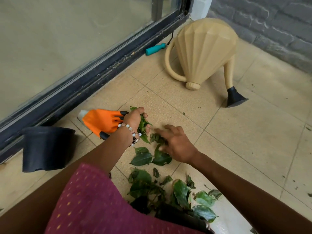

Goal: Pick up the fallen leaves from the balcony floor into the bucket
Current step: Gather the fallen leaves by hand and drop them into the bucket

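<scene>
Loose green leaves lie heaped on the tiled balcony floor at its near edge, a few more just beyond. The right hand reaches down over them, fingers spread and blurred — whether it grips a leaf cannot be told. The left hand, a beaded bracelet at the wrist, clutches a bunch of leaves. Beside it lies an orange glove; a black bucket sits left by the door track — a beige watering can stands at the far corner

We look down from our single head-worn camera, close over our hands, facing the tiled floor and the glass door beyond.
</scene>
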`<state>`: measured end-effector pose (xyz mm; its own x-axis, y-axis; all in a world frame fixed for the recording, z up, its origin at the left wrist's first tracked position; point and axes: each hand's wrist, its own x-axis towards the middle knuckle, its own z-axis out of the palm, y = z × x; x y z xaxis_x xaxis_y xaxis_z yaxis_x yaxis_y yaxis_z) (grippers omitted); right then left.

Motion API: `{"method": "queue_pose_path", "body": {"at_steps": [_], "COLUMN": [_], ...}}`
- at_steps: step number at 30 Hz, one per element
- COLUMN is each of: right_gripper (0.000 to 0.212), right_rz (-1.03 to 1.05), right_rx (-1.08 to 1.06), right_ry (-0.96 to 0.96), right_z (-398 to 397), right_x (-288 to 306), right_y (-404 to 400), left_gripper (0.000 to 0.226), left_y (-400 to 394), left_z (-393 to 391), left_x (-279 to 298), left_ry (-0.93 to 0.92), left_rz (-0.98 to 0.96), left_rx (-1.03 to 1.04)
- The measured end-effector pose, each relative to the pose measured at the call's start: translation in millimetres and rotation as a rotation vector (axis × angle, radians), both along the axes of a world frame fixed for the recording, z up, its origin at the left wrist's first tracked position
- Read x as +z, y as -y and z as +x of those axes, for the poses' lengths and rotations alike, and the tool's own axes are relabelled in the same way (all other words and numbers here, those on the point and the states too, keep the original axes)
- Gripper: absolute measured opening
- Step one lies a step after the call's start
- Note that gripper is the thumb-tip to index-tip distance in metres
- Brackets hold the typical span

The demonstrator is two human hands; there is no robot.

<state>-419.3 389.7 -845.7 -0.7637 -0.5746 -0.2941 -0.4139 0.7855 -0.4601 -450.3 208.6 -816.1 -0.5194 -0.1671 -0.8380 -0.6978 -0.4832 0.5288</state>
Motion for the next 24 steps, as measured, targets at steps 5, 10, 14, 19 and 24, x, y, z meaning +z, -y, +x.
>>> {"method": "queue_pose_path", "body": {"at_steps": [5, 10, 14, 19, 24], "right_gripper": [0.065, 0.039, 0.021, 0.018, 0.015], "right_rz": [0.235, -0.004, -0.235, -0.631, -0.572], "right_rx": [0.232, 0.269, 0.002, -0.587, -0.437], "right_ry": [-0.1, -0.296, -0.24, 0.108, -0.007], "right_z": [16, 19, 3, -26, -15], "right_x": [-6, -20, -11, 28, 36], "right_y": [4, -7, -12, -1, 22], "left_gripper": [0.034, 0.024, 0.015, 0.018, 0.096], "left_y": [-2, -5, -2, -10, -21], "left_z": [1, 4, 8, 11, 7], "left_x": [-1, -2, -9, -4, -6], "left_ry": [-0.012, -0.054, -0.034, -0.025, -0.024], "left_rz": [-0.006, -0.023, -0.059, -0.068, -0.058], "left_rx": [0.043, 0.045, -0.119, -0.253, -0.347]}}
